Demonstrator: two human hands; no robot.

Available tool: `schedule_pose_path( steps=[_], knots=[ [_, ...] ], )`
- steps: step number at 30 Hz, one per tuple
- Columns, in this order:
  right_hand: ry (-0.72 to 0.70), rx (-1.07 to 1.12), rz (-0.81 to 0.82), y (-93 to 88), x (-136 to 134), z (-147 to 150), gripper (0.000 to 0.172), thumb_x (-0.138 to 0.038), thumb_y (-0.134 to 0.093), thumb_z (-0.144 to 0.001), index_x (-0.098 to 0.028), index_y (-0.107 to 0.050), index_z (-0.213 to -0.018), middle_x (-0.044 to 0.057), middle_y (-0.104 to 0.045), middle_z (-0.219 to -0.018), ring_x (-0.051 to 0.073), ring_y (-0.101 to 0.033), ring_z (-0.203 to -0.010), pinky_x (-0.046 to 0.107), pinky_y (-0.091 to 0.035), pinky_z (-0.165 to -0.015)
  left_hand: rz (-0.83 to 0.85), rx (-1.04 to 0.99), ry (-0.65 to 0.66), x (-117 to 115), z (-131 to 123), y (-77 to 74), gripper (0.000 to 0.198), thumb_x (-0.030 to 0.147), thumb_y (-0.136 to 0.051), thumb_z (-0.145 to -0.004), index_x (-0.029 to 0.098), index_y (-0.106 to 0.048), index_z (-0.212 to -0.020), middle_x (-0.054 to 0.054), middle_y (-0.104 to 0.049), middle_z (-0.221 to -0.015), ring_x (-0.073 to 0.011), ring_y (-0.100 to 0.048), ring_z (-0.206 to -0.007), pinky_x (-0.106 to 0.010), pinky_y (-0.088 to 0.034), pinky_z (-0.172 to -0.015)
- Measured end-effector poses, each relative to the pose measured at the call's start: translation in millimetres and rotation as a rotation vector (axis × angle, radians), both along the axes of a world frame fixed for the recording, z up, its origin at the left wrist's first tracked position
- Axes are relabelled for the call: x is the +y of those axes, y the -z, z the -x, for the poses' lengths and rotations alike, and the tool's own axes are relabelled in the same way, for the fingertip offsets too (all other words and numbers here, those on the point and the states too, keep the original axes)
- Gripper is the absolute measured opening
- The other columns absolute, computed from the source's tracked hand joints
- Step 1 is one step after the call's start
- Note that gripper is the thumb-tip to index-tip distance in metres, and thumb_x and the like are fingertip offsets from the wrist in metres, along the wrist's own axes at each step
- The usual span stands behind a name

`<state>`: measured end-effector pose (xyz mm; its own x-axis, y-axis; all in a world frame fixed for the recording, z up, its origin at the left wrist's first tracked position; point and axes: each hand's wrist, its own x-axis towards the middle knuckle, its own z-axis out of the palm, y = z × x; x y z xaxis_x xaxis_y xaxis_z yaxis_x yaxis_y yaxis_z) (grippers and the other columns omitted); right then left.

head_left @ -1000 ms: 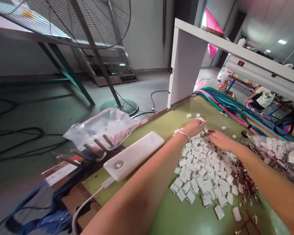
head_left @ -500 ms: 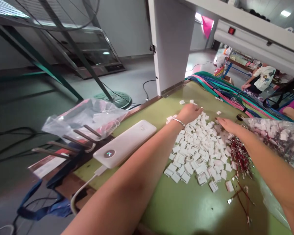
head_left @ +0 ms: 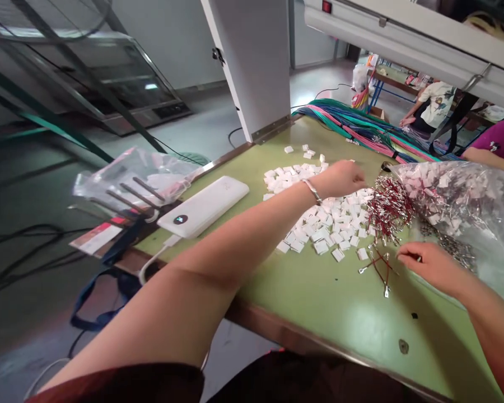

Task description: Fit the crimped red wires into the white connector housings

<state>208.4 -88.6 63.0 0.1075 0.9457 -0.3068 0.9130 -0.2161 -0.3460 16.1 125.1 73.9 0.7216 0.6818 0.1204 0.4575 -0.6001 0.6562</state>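
My left hand (head_left: 345,178), with a bracelet at its wrist, hovers over a heap of small white plastic connector housings (head_left: 330,221). Its fingers are curled in, and whatever they hold is hidden. Just to its right lies a bundle of short dark-red wires with metal terminals (head_left: 390,210). Low over the table, my right hand (head_left: 430,267) has thumb and fingers drawn together; I cannot make out what is between them. Beside its fingertips, a few loose red wires (head_left: 380,267) lie crossed on the green tabletop (head_left: 302,302).
A clear plastic bag (head_left: 466,196) of wired white connectors lies at right. Long coloured cables (head_left: 353,126) run along the back. A white power bank (head_left: 204,206) with a cable sits at left, near a plastic bag (head_left: 130,173). Two other people sit beyond the table.
My right hand has come back towards me from the far side of the heap to near the loose wires. My left hand has moved right, towards the wire bundle. The view has shifted.
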Motion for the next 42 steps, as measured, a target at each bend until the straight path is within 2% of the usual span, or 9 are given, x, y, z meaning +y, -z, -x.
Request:
schedule_pose_path(
  steps=[5, 10, 16, 20, 24, 28, 33, 38, 42],
  knots=[
    [0.074, -0.044, -0.112, 17.2, -34, -19, 0.024, -0.037, -0.048, -0.08, -0.027, -0.07, -0.08, 0.003, -0.074, -0.083, 0.022, -0.066, -0.072, 0.032, -0.047, -0.066, -0.089, 0.129, 0.235, -63, -19, 7.0, 0.017, 0.024, -0.058, -0.081, 0.018, -0.069, -0.069, -0.002, -0.066, -0.07, -0.0126, -0.056, -0.065, -0.027, -0.043, -0.067],
    [0.142, -0.032, -0.176, 23.6, -60, -57, 0.024, -0.043, -0.05, -0.077, -0.028, -0.068, -0.073, 0.003, -0.072, -0.071, 0.023, -0.064, -0.063, 0.033, -0.047, -0.058, -0.064, 0.282, 0.077, -124, -29, 27.7, 0.037, 0.042, -0.056, -0.086, 0.016, -0.063, -0.06, -0.005, -0.061, -0.063, -0.0168, -0.058, -0.062, -0.027, -0.042, -0.057],
    [0.249, 0.078, -0.335, 36.0, -85, -92, 0.031, -0.05, -0.049, -0.079, -0.027, -0.07, -0.079, 0.004, -0.074, -0.074, 0.022, -0.063, -0.062, 0.033, -0.05, -0.059, -0.137, 0.428, -0.035, -170, -60, 47.9, 0.031, 0.046, -0.063, -0.082, 0.016, -0.07, -0.088, -0.013, -0.07, -0.094, -0.0289, -0.065, -0.092, -0.035, -0.052, -0.073],
    [0.344, -0.012, -0.438, 36.6, -98, -124, 0.032, -0.049, -0.049, -0.082, -0.026, -0.071, -0.086, 0.005, -0.075, -0.079, 0.023, -0.065, -0.066, 0.032, -0.05, -0.06, -0.125, 0.397, -0.041, -174, -68, 60.4, 0.016, 0.028, -0.06, -0.084, 0.017, -0.071, -0.086, -0.012, -0.07, -0.098, -0.0273, -0.065, -0.096, -0.034, -0.052, -0.077],
    [0.413, -0.185, -0.365, 36.2, -97, -137, 0.032, -0.043, -0.044, -0.086, -0.025, -0.071, -0.086, 0.004, -0.075, -0.08, 0.021, -0.065, -0.065, 0.031, -0.049, -0.06, -0.074, 0.339, -0.03, -166, -68, 69.7, 0.014, 0.019, -0.056, -0.081, 0.018, -0.07, -0.079, -0.008, -0.071, -0.09, -0.0238, -0.066, -0.086, -0.031, -0.051, -0.07],
    [0.374, -0.293, -0.315, 46.8, -73, -114, 0.028, -0.038, -0.047, -0.087, -0.024, -0.071, -0.092, 0.004, -0.074, -0.088, 0.02, -0.066, -0.076, 0.028, -0.048, -0.069, -0.031, 0.263, 0.007, -158, -66, 66.7, 0.012, 0.018, -0.056, -0.081, 0.018, -0.067, -0.076, -0.005, -0.07, -0.086, -0.019, -0.064, -0.08, -0.027, -0.049, -0.068],
    [0.379, -0.451, -0.303, 66.5, -40, -77, 0.03, -0.039, -0.048, -0.089, -0.02, -0.07, -0.096, 0.014, -0.067, -0.105, 0.027, -0.063, -0.093, 0.034, -0.045, -0.072, 0.122, -0.128, 0.002, -149, -54, 50.8, 0.017, 0.019, -0.054, -0.084, 0.016, -0.055, -0.068, -0.003, -0.063, -0.078, -0.0136, -0.057, -0.074, -0.025, -0.046, -0.069],
    [0.34, -0.53, -0.293, 68.5, -36, -70, 0.025, -0.026, -0.046, -0.09, -0.016, -0.069, -0.095, 0.016, -0.066, -0.104, 0.027, -0.062, -0.092, 0.033, -0.042, -0.067, 0.648, -0.38, -0.001, -143, -36, 46.6, 0.016, 0.023, -0.047, -0.092, 0.017, -0.05, -0.078, 0.001, -0.058, -0.069, -0.007, -0.048, -0.054, -0.02, -0.038, -0.053],
    [0.383, -0.408, -0.49, 62.3, -46, -66, 0.025, -0.028, -0.043, -0.091, -0.016, -0.064, -0.097, 0.012, -0.069, -0.087, 0.024, -0.062, -0.074, 0.032, -0.039, -0.061, 0.641, -0.345, -0.093, -146, -36, 52.1, 0.018, 0.03, -0.053, -0.092, 0.017, -0.051, -0.079, 0.004, -0.054, -0.061, -0.0055, -0.04, -0.047, -0.019, -0.031, -0.047]
  ],
)
